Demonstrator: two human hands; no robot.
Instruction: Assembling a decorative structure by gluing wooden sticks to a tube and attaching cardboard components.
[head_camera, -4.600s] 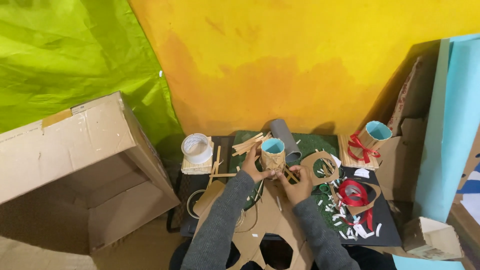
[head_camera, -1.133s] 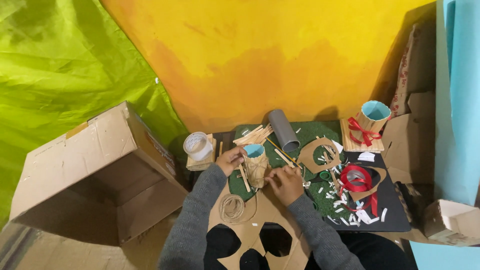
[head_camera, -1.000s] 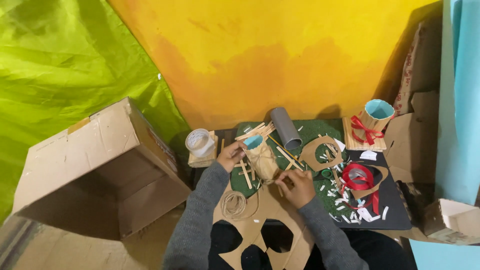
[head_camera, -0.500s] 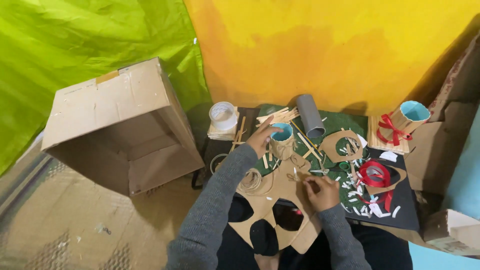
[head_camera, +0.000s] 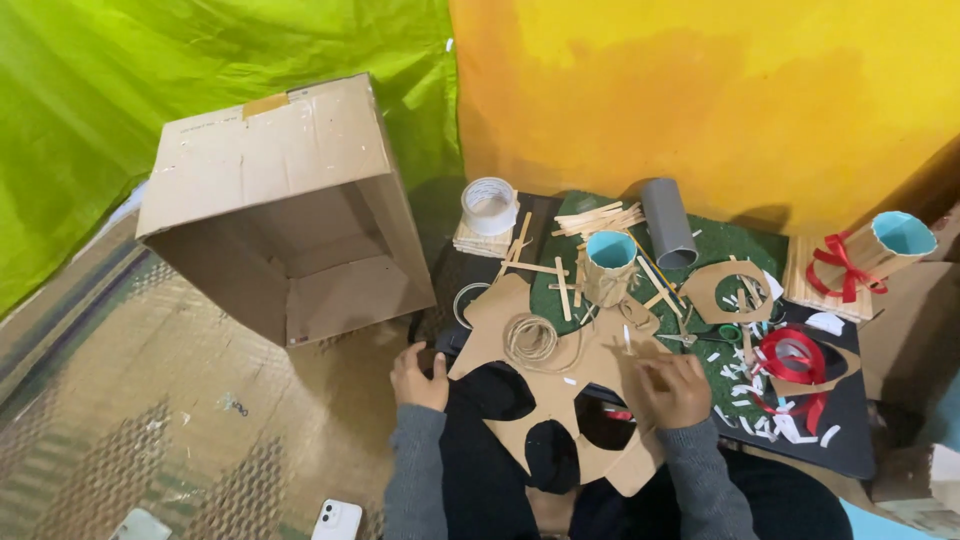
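The left hand (head_camera: 418, 376), off the blue-lined paper cup (head_camera: 610, 266) it was steadying a moment ago, is resting with curled, empty fingers beside the flat brown cardboard cutout (head_camera: 560, 385), while the right hand (head_camera: 672, 385) is pinching that cutout's edge.

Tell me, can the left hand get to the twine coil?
Probably yes. The left hand rests at the cardboard sheet's edge, and the twine coil lies on top of that sheet just beyond it, with nothing standing between them.
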